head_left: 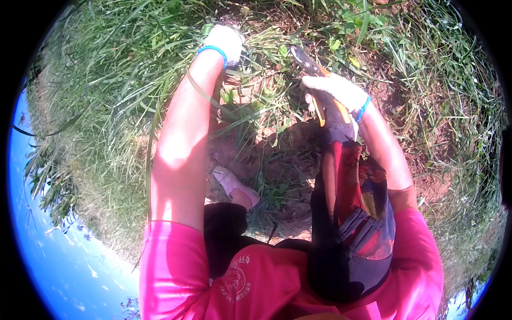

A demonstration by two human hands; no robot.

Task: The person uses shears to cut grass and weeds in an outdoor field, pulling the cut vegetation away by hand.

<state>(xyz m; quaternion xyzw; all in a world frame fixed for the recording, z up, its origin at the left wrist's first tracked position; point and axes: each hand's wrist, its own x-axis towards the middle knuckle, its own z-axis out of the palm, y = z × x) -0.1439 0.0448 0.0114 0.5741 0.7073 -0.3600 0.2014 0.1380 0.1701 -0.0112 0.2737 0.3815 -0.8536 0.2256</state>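
My left hand (225,44), in a white knit glove with a blue cuff, reaches into the grass at the upper middle. It is rounded into a fist at a tuft of grass (261,44), its fingers mostly hidden behind the back of the glove. To its right, my right hand (336,90), in a matching glove, is closed around pruning shears (304,60). Their dark grey blade end points up and left, toward the left hand. Black handles with yellow-orange edges show below the glove. The blades are apart from the left hand.
Long green grass (117,80) grows thickly on the left, with more grass (453,106) on the right. Bare reddish soil (434,184) shows between them. Below my hands are a light pink shoe (234,186) and my raised knee in dark, red-patterned trousers (352,202).
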